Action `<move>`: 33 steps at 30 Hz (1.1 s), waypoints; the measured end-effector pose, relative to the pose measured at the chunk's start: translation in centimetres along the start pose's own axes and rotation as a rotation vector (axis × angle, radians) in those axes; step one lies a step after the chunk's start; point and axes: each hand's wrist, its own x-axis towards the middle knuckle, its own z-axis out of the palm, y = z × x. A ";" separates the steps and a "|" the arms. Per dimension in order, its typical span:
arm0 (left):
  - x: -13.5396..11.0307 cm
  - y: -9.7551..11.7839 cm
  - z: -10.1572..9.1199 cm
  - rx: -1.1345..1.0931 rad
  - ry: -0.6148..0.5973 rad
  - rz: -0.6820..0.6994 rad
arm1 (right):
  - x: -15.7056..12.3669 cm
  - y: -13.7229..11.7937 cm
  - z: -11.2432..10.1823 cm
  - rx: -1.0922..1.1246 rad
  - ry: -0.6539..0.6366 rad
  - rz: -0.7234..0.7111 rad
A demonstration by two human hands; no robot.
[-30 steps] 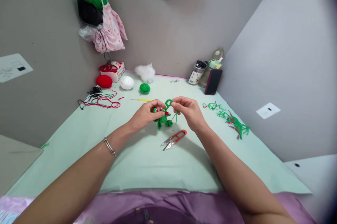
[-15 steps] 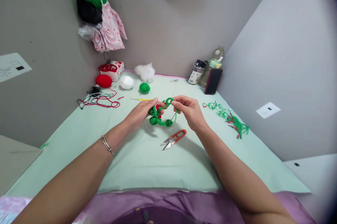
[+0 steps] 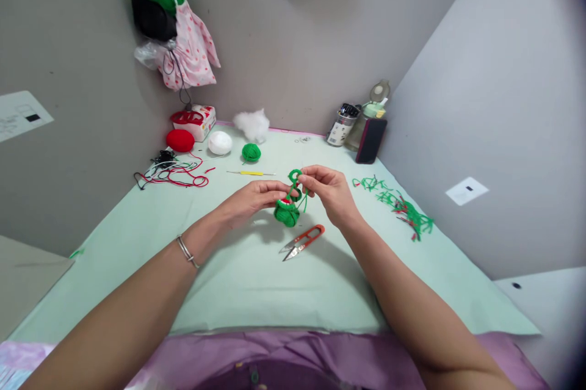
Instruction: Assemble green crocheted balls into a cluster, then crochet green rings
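Above the middle of the table, a green crocheted piece (image 3: 286,213) with red and white parts hangs between my hands. My left hand (image 3: 256,199) pinches its upper edge, fingers closed. At its top is a small green crocheted ring (image 3: 295,176), pinched by my right hand (image 3: 327,190) between thumb and forefinger. A loose green yarn tail hangs below the right fingers. Orange-handled thread snips (image 3: 303,242) lie just in front, blades pointing down-left. Behind my left hand rests a yellow-handled crochet hook (image 3: 251,173).
Balls of red yarn (image 3: 180,140), white yarn (image 3: 220,143) and green yarn (image 3: 251,152) sit at the back left, near white stuffing (image 3: 253,126). Tangled yarn (image 3: 178,175) lies left, green scraps (image 3: 405,213) right. A phone (image 3: 371,141) leans at the back right.
My left hand has shifted its hold and lowered slightly. The crocheted piece has turned and bunched together, and the crochet hook behind shows whole. My right hand has stayed nearly still.
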 end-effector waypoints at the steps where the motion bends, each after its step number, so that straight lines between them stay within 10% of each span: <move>1: 0.0 0.0 0.0 0.001 -0.002 -0.008 | 0.0 0.0 0.0 0.004 0.005 -0.004; 10: 0.0 0.2 0.0 0.237 0.079 0.026 | 0.3 0.5 0.0 0.087 0.024 0.055; 33: 0.2 -0.3 0.6 -0.023 0.166 0.077 | 0.5 0.4 -0.5 0.118 0.050 0.095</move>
